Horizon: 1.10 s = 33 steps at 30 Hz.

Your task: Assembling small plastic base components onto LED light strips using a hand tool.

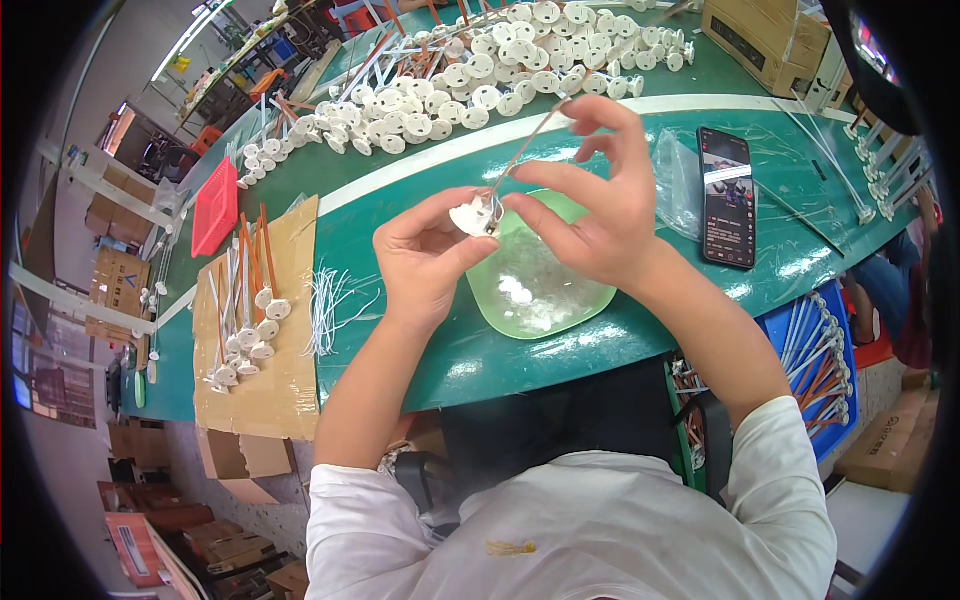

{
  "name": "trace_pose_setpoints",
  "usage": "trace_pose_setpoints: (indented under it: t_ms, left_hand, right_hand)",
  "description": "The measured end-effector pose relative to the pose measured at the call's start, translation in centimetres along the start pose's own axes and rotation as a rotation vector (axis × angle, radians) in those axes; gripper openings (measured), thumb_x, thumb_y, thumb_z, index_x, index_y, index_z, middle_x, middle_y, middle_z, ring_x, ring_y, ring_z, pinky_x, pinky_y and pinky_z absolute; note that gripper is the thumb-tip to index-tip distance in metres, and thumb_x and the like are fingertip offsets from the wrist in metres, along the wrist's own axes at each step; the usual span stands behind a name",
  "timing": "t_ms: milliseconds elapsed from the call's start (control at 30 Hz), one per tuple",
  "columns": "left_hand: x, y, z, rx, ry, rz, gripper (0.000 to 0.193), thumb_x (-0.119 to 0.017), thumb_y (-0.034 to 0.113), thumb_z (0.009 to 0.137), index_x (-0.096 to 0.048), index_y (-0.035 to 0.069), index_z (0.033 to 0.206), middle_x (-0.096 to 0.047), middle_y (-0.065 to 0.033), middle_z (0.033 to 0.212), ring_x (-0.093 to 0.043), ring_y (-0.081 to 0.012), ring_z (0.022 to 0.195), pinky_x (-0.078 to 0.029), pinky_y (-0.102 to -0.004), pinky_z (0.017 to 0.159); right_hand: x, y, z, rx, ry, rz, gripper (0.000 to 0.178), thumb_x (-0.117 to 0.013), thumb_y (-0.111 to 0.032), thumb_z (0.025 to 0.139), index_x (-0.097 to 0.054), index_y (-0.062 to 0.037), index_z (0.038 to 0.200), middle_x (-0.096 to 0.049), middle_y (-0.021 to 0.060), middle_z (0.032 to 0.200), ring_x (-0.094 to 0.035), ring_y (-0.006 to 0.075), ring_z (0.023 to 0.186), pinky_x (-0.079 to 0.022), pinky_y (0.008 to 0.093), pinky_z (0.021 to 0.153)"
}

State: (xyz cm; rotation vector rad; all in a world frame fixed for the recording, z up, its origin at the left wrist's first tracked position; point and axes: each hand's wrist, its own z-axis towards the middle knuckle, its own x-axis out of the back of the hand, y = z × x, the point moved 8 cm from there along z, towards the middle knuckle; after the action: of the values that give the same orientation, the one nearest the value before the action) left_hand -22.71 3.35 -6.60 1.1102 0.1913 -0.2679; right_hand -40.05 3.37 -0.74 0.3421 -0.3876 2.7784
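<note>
My left hand point(415, 255) pinches a white round disc-shaped part point(472, 217) between thumb and fingertips, over the green bowl. Thin wires and a small metal piece show at the disc's right side. A thin brown cable point(530, 140) slants from it up and to the right. My right hand point(605, 195) has thumb and index finger at the cable's lower end, while its other fingers curl near the upper end. Exactly where the fingertips meet the cable is hard to see. Below both hands, the light green bowl point(577, 318) holds white bits.
A large heap of white discs on cables point(480, 70) lies at the back. On the left are a cardboard sheet point(290, 370) with several such parts, white ties point(328, 310) and a red basket point(213, 210). A phone point(728, 200) lies right; a blue crate point(825, 370) stands below.
</note>
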Motion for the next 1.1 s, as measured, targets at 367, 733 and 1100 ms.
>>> trace_pose_setpoints:
  t_ms: [367,733,1100]
  left_hand:
    - [0.5,-0.3,0.3,-0.004,0.004,0.056,0.038,-0.076,-0.009,0.067,-0.065,-0.002,0.103,-0.067,-0.0123,0.1,-0.063,-0.0112,0.078,-0.054,-0.0246,0.07]
    - [0.6,-1.0,0.2,0.016,-0.008,0.114,0.039,-0.075,-0.011,0.067,-0.064,-0.003,0.104,-0.067,-0.0133,0.102,-0.063,-0.0136,0.084,-0.053,-0.0243,0.072]
    - [1.6,-0.9,0.0,-0.027,0.108,0.279,0.038,-0.071,-0.012,0.067,-0.064,-0.005,0.103,-0.067,-0.0149,0.1,-0.066,-0.0156,0.083,-0.054,-0.0252,0.073]
  right_hand:
    - [-1.6,-1.5,-0.4,0.125,-0.063,0.237,0.024,-0.076,0.0,0.065,-0.069,-0.0065,0.086,-0.054,0.0037,0.073,-0.051,0.0172,0.061,-0.04,0.0265,0.051]
    - [-1.8,-1.2,-0.5,0.099,-0.175,0.186,0.02,-0.075,-0.002,0.066,-0.067,-0.0054,0.083,-0.055,0.0041,0.074,-0.051,0.0187,0.062,-0.041,0.0294,0.052]
    - [-2.6,-0.1,-1.3,-0.067,-0.242,0.182,0.012,-0.071,-0.007,0.072,-0.065,-0.0071,0.082,-0.056,0.0057,0.075,-0.058,0.0228,0.065,-0.046,0.0322,0.053]
